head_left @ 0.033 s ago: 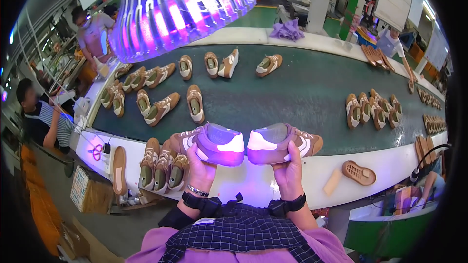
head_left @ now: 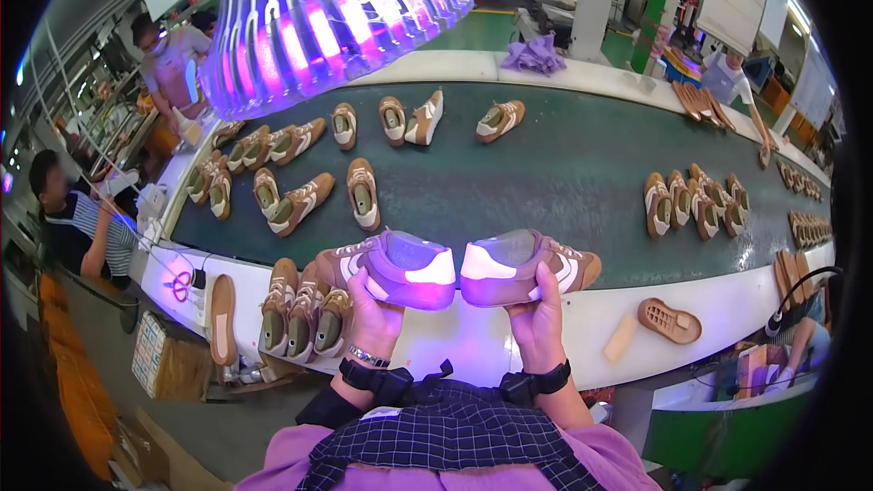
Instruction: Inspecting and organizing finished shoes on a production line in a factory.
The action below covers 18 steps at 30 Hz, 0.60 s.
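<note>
My left hand is closed round a brown sneaker with a white heel patch, its toe pointing left. In my right hand is a matching sneaker, toe to the right. The two heels face each other with a narrow gap between them, held above the white table edge under purple light. Both thumbs press on the sides of the shoes; my other fingers are partly hidden beneath. Close to my left hand, several brown sneakers stand in a row on the white edge.
A lamp glowing purple hangs over the green belt, where several more sneakers stand. Red-handled scissors and a brown sole lie left. Another sole and a beige strip lie right. Co-workers sit or stand around.
</note>
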Motion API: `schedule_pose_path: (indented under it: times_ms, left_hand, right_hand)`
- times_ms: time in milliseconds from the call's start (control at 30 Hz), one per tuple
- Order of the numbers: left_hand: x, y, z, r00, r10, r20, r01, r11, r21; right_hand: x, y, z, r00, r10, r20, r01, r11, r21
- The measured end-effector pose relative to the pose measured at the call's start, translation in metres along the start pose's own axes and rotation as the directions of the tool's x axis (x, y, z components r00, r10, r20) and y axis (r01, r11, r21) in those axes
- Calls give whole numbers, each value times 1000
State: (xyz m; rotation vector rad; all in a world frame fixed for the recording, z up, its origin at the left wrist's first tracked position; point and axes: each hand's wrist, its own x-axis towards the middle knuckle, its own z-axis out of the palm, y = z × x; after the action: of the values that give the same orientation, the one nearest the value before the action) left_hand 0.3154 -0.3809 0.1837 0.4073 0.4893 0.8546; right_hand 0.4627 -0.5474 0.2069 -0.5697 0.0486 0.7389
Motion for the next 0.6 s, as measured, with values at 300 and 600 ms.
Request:
schedule_pose_path:
  times_ms: [300, 600]
  left_hand:
    - [-1, -4, 2, 1000, 21, -16, -21, 1000, -4]
    - [1, -6, -3, 998, -6, -64, 7, 1000, 8]
  right_hand:
    - [2, 11, -4, 999, 20, -31, -20, 1000, -6]
    - [5, 13, -6, 997, 39, -64, -40, 999, -6]
